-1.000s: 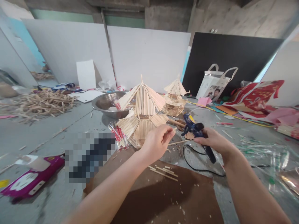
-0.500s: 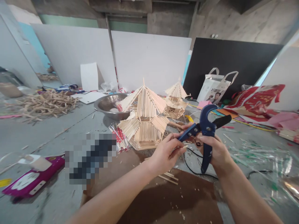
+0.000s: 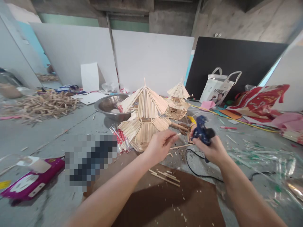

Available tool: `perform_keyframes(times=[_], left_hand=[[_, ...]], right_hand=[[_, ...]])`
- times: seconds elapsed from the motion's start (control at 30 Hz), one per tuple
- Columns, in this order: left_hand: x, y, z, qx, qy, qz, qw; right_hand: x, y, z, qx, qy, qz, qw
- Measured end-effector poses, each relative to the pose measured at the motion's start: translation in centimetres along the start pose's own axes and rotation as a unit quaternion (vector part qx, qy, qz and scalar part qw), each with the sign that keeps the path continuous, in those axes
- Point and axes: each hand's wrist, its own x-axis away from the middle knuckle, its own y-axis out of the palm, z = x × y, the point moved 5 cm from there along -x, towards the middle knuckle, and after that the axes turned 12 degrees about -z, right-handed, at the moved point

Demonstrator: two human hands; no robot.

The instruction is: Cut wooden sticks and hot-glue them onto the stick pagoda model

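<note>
My left hand (image 3: 161, 143), in front of the larger stick pagoda, pinches a short pale wooden stick (image 3: 178, 135) whose end pokes out past the fingertips. My right hand (image 3: 213, 148) is closed around a blue pipe cutter (image 3: 203, 130), blurred by motion. The pagoda (image 3: 146, 118) is built of thin wooden sticks, with two roof tiers. Behind it to the right stands a smaller stick pagoda (image 3: 178, 102). Below my hands, several loose sticks (image 3: 165, 179) and small offcuts lie on a brown board (image 3: 151, 205).
A steel bowl (image 3: 100, 108) sits behind the pagoda at left, near a heap of sticks (image 3: 49, 105). A purple glue-gun-like device (image 3: 44, 179) lies at front left. Plastic wrappers (image 3: 265, 164) and a black cable (image 3: 196, 176) are at right. A white bag (image 3: 214, 90) stands behind.
The cutter has left my left hand's side and turned away in my right hand. My hands have moved apart, and the short stick now shows in my left fingers.
</note>
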Motion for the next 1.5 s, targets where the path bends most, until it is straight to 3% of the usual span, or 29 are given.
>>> perform_keyframes(times=[0.1,0.23,1.5], left_hand=[[0.1,-0.3,-0.3,-0.029,-0.015,-0.011,0.999],[0.1,-0.1,0.0,-0.037,-0.006,-0.024,0.999],[0.0,0.6,-0.4,-0.098,-0.060,-0.077,0.990]], right_hand=[[-0.3,0.9,0.1,0.142,0.011,-0.021,0.990],[-0.6,1.9,0.1,0.217,0.014,-0.047,0.975],[-0.7,3.3,0.5,0.297,0.075,-0.098,0.947]])
